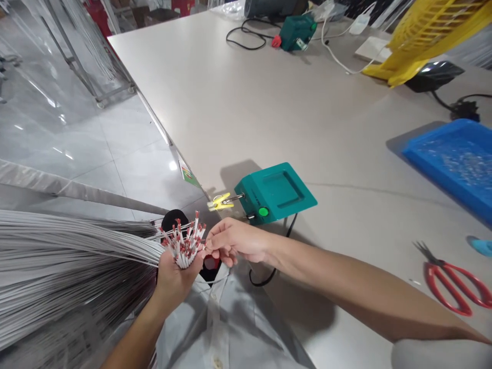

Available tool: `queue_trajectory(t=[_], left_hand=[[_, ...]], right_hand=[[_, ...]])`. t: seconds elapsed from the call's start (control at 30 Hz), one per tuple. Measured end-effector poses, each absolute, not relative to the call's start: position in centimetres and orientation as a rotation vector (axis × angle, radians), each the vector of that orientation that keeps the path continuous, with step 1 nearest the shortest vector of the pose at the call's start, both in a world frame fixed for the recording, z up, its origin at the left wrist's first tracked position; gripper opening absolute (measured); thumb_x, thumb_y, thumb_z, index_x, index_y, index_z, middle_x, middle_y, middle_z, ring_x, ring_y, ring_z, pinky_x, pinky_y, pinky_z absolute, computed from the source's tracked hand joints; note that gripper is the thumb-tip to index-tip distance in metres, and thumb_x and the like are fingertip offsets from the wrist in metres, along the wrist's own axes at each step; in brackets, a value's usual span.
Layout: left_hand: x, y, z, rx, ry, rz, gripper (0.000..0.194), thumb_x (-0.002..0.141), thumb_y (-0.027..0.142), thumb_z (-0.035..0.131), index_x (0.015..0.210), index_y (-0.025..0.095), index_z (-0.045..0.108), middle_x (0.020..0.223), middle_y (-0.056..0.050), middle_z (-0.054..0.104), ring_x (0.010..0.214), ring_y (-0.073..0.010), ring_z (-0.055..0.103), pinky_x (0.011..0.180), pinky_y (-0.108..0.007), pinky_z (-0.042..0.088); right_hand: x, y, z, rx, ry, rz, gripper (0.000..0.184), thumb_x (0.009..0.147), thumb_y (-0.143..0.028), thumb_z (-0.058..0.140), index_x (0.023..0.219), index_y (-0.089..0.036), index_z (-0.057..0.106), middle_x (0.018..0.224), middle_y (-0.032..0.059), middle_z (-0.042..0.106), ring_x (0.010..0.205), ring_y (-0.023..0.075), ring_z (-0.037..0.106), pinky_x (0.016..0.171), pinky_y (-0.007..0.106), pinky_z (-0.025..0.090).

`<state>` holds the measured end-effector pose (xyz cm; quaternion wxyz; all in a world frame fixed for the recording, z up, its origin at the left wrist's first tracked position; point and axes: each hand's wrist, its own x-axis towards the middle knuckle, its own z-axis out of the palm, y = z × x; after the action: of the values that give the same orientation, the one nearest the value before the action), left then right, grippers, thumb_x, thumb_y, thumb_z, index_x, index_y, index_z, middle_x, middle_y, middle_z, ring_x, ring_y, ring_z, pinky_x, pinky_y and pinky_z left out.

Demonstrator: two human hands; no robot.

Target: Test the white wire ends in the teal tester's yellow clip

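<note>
My left hand is closed around a thick bundle of white wires whose tips are red. The wires run off to the left in a long sheaf. Thumb and fingers of my right hand pinch at the bundle's right side, on what looks like the end of one wire. Just beyond that hand, at the table's edge, sits a green box with a recessed top and a green button. A yellow clip is attached to a metal post on its left side.
Red-handled scissors lie at the right, below a blue tray. At the back are a second green device, cables and a yellow plastic fan-like object. A metal rack stands on the floor at left.
</note>
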<state>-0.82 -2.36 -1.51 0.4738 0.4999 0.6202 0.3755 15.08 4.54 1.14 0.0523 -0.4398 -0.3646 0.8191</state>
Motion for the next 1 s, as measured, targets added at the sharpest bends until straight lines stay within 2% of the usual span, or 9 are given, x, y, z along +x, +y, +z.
queue_trajectory(t=[0.1, 0.17, 0.23, 0.33, 0.4, 0.5, 0.63, 0.77, 1.0], left_hand=[[-0.7, -2.1, -1.2, 1.089, 1.496, 0.910, 0.005, 0.068, 0.020, 0.063, 0.069, 0.015, 0.066, 0.052, 0.001, 0.058, 0.048, -0.0105, 0.051, 0.048, -0.021, 0.041], [-0.6, -1.8, -0.8, 0.983, 1.527, 0.913, 0.009, 0.068, 0.021, 0.064, 0.074, 0.015, 0.065, 0.049, 0.002, 0.056, 0.046, -0.0099, 0.049, 0.047, -0.021, 0.040], [-0.4, -1.3, -0.3, 0.921, 1.545, 0.918, 0.020, 0.068, 0.024, 0.066, 0.085, 0.014, 0.065, 0.047, 0.004, 0.054, 0.046, -0.0100, 0.048, 0.046, -0.021, 0.039], [-0.2, -0.7, 0.0, 0.895, 1.519, 0.926, 0.033, 0.069, 0.029, 0.066, 0.099, 0.015, 0.063, 0.050, 0.003, 0.057, 0.045, -0.0102, 0.046, 0.044, -0.022, 0.037], [0.0, -0.2, -0.2, 0.883, 1.495, 0.940, 0.036, 0.069, 0.031, 0.066, 0.101, 0.014, 0.063, 0.054, 0.002, 0.060, 0.045, -0.0101, 0.046, 0.044, -0.022, 0.036], [0.5, 0.6, -0.6, 0.867, 1.441, 0.980, 0.039, 0.069, 0.029, 0.065, 0.104, 0.012, 0.062, 0.053, 0.002, 0.059, 0.046, -0.0096, 0.048, 0.047, -0.022, 0.038], [1.2, 1.7, -0.7, 0.861, 1.387, 1.027, 0.044, 0.069, 0.029, 0.066, 0.109, 0.012, 0.060, 0.060, 0.000, 0.064, 0.048, -0.0085, 0.048, 0.050, -0.021, 0.038], [1.4, 2.3, -0.7, 0.886, 1.384, 1.024, 0.045, 0.070, 0.030, 0.065, 0.111, 0.011, 0.060, 0.070, -0.004, 0.068, 0.050, -0.0091, 0.048, 0.050, -0.022, 0.039], [1.9, 3.0, -0.9, 0.891, 1.367, 1.074, 0.038, 0.071, 0.030, 0.065, 0.104, 0.013, 0.063, 0.065, -0.003, 0.066, 0.049, -0.0097, 0.046, 0.053, -0.025, 0.040]], right_hand=[[15.2, 3.5, 0.7, -1.357, -1.022, 2.530, 0.008, 0.065, -0.016, 0.049, 0.058, -0.015, 0.053, 0.050, -0.0037, 0.052, 0.034, 0.0074, 0.048, 0.031, 0.018, 0.029], [15.5, 2.7, 0.9, -1.423, -1.248, 2.367, 0.011, 0.070, -0.015, 0.045, 0.062, -0.016, 0.052, 0.053, -0.0035, 0.053, 0.036, 0.0076, 0.050, 0.033, 0.018, 0.032], [16.3, 2.4, 1.6, -1.431, -1.681, 1.943, 0.013, 0.076, -0.018, 0.045, 0.069, -0.016, 0.056, 0.059, -0.0010, 0.058, 0.046, 0.0092, 0.055, 0.041, 0.019, 0.041], [18.0, 3.1, 2.8, -1.273, -2.241, 0.915, 0.021, 0.085, -0.022, 0.043, 0.092, -0.015, 0.061, 0.087, 0.0085, 0.066, 0.081, 0.0178, 0.061, 0.067, 0.028, 0.049], [19.0, 4.1, 3.2, -1.254, -2.470, 0.367, 0.029, 0.087, -0.021, 0.043, 0.111, -0.012, 0.056, 0.108, 0.0141, 0.062, 0.100, 0.0244, 0.056, 0.080, 0.035, 0.046], [19.7, 5.7, 3.3, -1.305, -2.749, -0.075, 0.034, 0.086, -0.015, 0.043, 0.119, -0.008, 0.052, 0.109, 0.0166, 0.061, 0.106, 0.0303, 0.051, 0.088, 0.044, 0.039], [19.2, 7.1, 3.5, -1.297, -2.942, -0.163, 0.026, 0.085, -0.011, 0.043, 0.104, -0.008, 0.061, 0.094, 0.0154, 0.065, 0.105, 0.0318, 0.050, 0.095, 0.050, 0.028], [19.0, 8.3, 4.5, -1.335, -2.989, 0.087, 0.022, 0.086, -0.027, 0.049, 0.095, -0.013, 0.064, 0.091, 0.0119, 0.067, 0.098, 0.0285, 0.054, 0.092, 0.048, 0.028], [19.5, 9.8, 4.6, -1.381, -2.969, 0.279, 0.013, 0.079, -0.026, 0.058, 0.081, -0.016, 0.066, 0.090, 0.0084, 0.068, 0.104, 0.0281, 0.052, 0.095, 0.050, 0.021]])
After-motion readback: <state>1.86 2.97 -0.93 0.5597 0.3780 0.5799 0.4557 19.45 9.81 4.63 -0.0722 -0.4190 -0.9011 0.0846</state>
